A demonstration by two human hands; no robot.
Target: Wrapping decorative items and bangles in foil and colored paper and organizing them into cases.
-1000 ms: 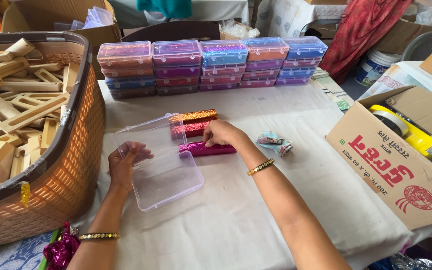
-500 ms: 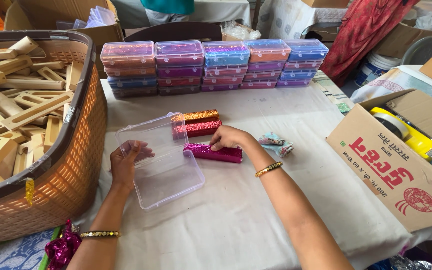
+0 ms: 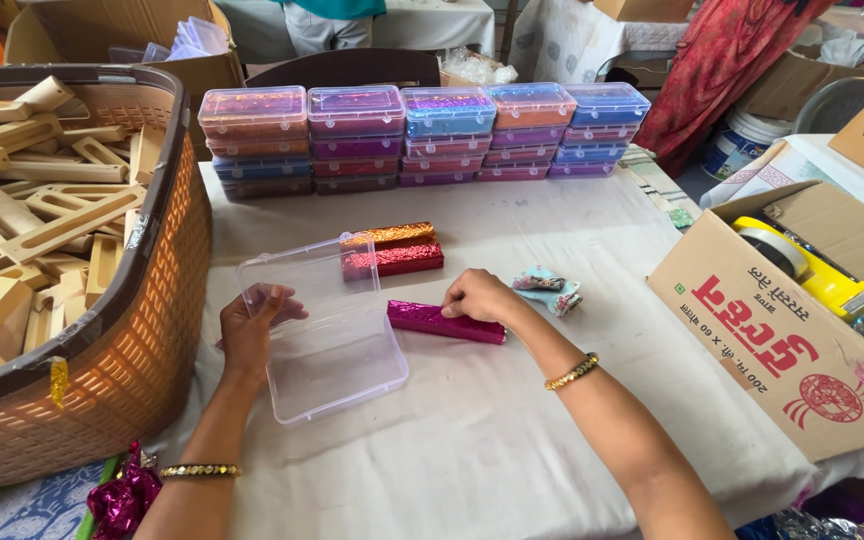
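Observation:
A clear plastic box (image 3: 337,365) lies open on the white cloth, its lid (image 3: 297,280) tilted up. My left hand (image 3: 249,330) holds the box at its left rim, behind the lid. My right hand (image 3: 479,296) rests on a magenta foil-wrapped bar (image 3: 432,321) lying just right of the box, fingers curled over its right part. Two more foil bars lie farther back: a gold one (image 3: 392,235) and a red one (image 3: 397,260), side by side.
Stacks of filled clear boxes (image 3: 422,135) line the table's far side. A brown woven basket (image 3: 152,300) of wooden pieces stands at the left. An open cardboard carton (image 3: 782,340) with tape sits at the right. Small wrapped bits (image 3: 547,290) lie near my right wrist.
The box lid has swung up and open under my left hand. My right hand has slid the magenta bar a little toward me and to the right.

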